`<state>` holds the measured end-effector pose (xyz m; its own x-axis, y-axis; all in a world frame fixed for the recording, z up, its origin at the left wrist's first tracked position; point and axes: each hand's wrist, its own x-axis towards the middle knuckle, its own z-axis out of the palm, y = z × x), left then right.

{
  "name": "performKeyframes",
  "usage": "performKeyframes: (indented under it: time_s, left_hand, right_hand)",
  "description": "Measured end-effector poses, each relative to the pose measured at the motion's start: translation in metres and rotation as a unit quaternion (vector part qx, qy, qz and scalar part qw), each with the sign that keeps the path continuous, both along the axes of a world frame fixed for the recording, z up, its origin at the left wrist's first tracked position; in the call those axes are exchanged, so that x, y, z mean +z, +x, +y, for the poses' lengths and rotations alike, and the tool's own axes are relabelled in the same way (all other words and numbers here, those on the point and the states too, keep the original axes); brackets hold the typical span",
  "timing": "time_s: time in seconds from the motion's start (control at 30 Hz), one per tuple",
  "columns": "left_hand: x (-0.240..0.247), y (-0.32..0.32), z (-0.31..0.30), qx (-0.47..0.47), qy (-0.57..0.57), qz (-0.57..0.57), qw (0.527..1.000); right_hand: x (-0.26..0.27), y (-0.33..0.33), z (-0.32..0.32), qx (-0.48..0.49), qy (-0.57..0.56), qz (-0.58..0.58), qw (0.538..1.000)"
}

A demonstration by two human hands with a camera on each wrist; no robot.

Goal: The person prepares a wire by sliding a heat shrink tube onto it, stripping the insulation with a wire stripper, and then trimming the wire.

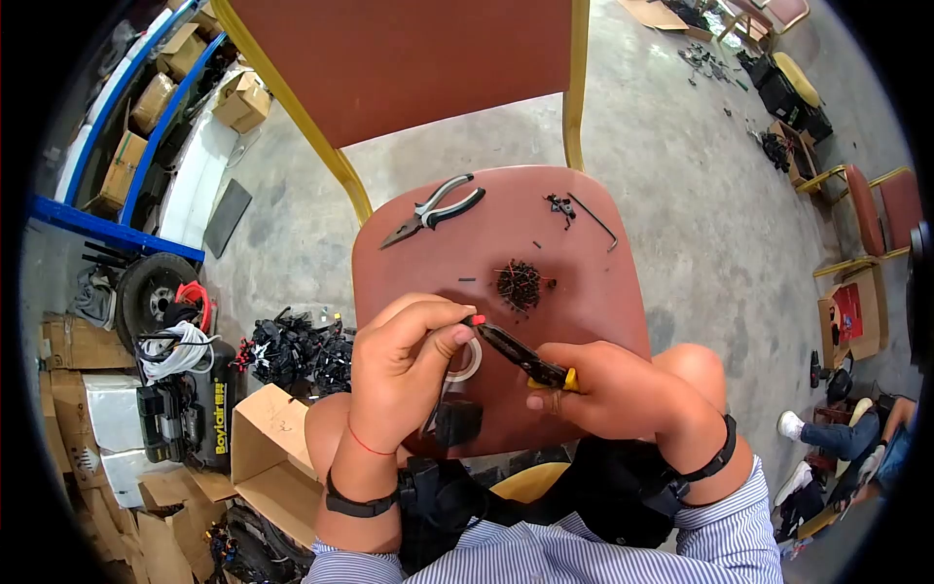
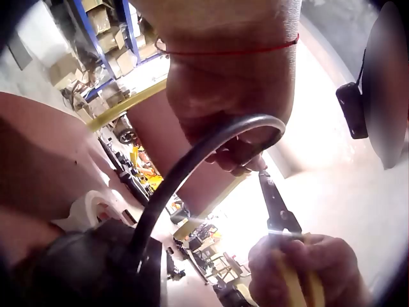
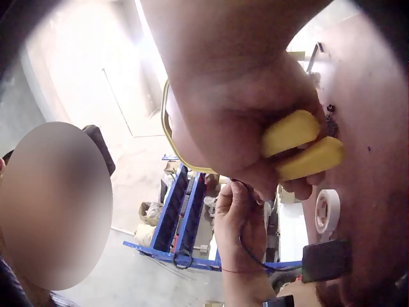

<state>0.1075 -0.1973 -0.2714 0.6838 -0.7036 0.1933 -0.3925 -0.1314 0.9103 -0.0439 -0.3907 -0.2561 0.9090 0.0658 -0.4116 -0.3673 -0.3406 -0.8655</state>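
Observation:
My left hand (image 1: 401, 360) pinches the end of a black cable (image 2: 182, 163) between thumb and fingertips, and a small red piece (image 1: 478, 319) shows at that end. The cable curves down to a small black box (image 3: 326, 260) by the seat's front edge. My right hand (image 1: 623, 384) grips wire strippers by their yellow handles (image 3: 312, 158). Their dark jaws point toward the left fingertips, with the tip right beside the red piece. Partly behind the left hand lies a white tape roll (image 3: 328, 211).
On the red chair seat (image 1: 409, 277) lie long-nose pliers (image 1: 426, 212), a pile of small black pieces (image 1: 520, 284), a hex key (image 1: 595, 224) and small black parts (image 1: 560, 208). An open cardboard box (image 1: 277, 428) stands left. A seated person's legs (image 1: 827, 438) appear at right.

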Motion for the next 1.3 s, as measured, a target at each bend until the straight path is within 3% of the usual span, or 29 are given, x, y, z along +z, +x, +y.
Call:
performKeyframes:
  time_s: [0.8,1.07,1.3]
  left_hand:
    - [-0.001,-0.001,-0.001,0.003,0.018,-0.062,0.998]
    - [-0.003,0.005,-0.002,0.001,0.022,-0.181,0.983]
    - [0.006,-0.004,-0.003,0.017,0.060,-0.133,0.989]
  right_hand:
    - [-0.004,0.000,-0.002,0.000,-0.013,0.015,1.000]
    - [-0.009,-0.001,0.003,-0.025,0.033,-0.019,0.999]
    - [-0.007,0.001,0.011,-0.048,-0.105,-0.064,0.991]
